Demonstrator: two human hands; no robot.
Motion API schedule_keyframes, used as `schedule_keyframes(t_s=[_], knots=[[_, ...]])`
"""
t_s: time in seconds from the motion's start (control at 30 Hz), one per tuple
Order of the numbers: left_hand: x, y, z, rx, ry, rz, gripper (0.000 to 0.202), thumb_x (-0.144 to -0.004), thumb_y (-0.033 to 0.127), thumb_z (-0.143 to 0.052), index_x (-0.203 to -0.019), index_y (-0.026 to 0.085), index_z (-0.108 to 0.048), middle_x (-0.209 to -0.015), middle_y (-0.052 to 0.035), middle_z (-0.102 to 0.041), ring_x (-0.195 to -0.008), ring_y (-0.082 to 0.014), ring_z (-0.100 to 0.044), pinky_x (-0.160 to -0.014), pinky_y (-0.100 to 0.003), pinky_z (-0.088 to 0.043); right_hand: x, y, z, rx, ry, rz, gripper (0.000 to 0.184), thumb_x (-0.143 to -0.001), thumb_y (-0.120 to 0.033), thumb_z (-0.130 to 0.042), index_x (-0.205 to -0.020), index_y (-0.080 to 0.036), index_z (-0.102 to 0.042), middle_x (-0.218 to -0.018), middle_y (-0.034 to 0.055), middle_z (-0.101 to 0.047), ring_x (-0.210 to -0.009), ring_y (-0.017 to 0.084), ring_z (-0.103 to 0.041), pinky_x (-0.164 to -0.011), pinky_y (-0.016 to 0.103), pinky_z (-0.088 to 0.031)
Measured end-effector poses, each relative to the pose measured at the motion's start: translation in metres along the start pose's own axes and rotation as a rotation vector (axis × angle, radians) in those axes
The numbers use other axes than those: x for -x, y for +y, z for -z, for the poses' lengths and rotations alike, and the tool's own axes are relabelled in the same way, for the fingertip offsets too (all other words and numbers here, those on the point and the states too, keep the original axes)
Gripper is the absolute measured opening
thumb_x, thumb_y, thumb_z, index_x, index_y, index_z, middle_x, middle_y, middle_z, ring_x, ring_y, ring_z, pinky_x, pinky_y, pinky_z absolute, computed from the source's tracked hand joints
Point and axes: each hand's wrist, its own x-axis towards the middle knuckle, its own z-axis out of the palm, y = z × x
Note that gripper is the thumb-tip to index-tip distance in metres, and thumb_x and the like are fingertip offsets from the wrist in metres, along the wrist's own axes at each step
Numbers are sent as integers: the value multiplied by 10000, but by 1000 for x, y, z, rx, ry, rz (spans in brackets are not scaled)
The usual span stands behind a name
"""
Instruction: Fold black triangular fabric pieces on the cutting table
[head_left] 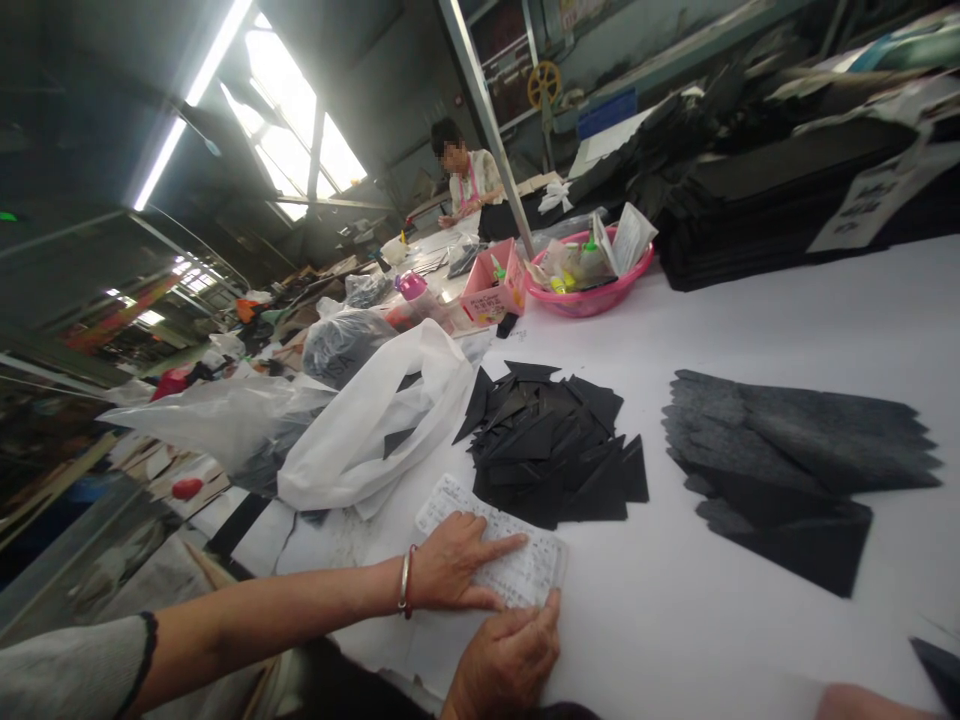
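A small white card covered in handwriting lies on the white tabletop in the lower middle. My left hand, with a bracelet at the wrist, rests on it from the left. Its index finger stretches across the writing and the thumb lies along the near edge; the hand is open. My right hand is closed, pinching the card's near right corner between thumb and finger. The bottom of the frame cuts off its wrist. Just beyond the card is a loose heap of black triangular pieces.
Overlapping dark strips lie to the right. A white plastic bag stands left, beside a pink box and pink basin. Blurred skin shows bottom right, owner unclear. Another person works at the back.
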Motion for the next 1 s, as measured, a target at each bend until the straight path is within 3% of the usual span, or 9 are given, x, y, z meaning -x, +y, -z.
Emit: schedule_keyframes(t_s=[0.3,0.37,0.47,0.6,0.77,1.0], knots=[[-1,-6,-1,61,-18,-4,807,-847,805,-251,-1477,311,-352,-832,-50,-510,-710,-186,-481,-686,-294,-395,0,-1,-1,7,9,-11,695,-846,-48,-609,-1470,-50,-303,-916,138,-669,-723,203,-634,-613,286,-494],[9,-8,4,137,-5,-2,727,-915,701,-312,-1496,263,-308,-881,-61,-523,-754,-185,-492,-718,-303,-424,1,-1,-1,-4,5,-23,710,-850,-44,-602,-1484,-60,-284,-930,137,-669,-732,204,-634,-623,289,-494],[28,-4,8,244,84,-7,529,-991,414,-388,-1473,212,-312,-1015,-96,-545,-884,-197,-515,-812,-338,-462,2,-1,-1,-26,-15,-41,737,-844,-32,-603,-1496,-68,-260,-940,136,-669,-743,207,-637,-628,292,-494],[45,13,0,349,185,-117,442,-950,149,-385,-1390,194,-389,-1102,-107,-559,-1011,-205,-523,-922,-373,-465,2,-2,0,-19,-20,-63,736,-843,-40,-616,-1493,-83,-275,-911,127,-669,-741,209,-636,-616,288,-490],[42,29,-16,428,218,-134,431,-934,174,-457,-1363,167,-422,-1036,-103,-586,-938,-189,-544,-867,-338,-489,3,-3,-1,-27,-13,-76,733,-846,-42,-613,-1495,-87,-274,-923,135,-667,-747,209,-631,-628,291,-490],[38,30,-21,422,232,-110,432,-952,248,-463,-1370,146,-439,-1024,-108,-566,-956,-194,-522,-885,-347,-478,3,-4,-1,-88,-31,-113,696,-865,-46,-570,-1495,-114,-280,-958,158,-663,-780,227,-635,-651,315,-494]])
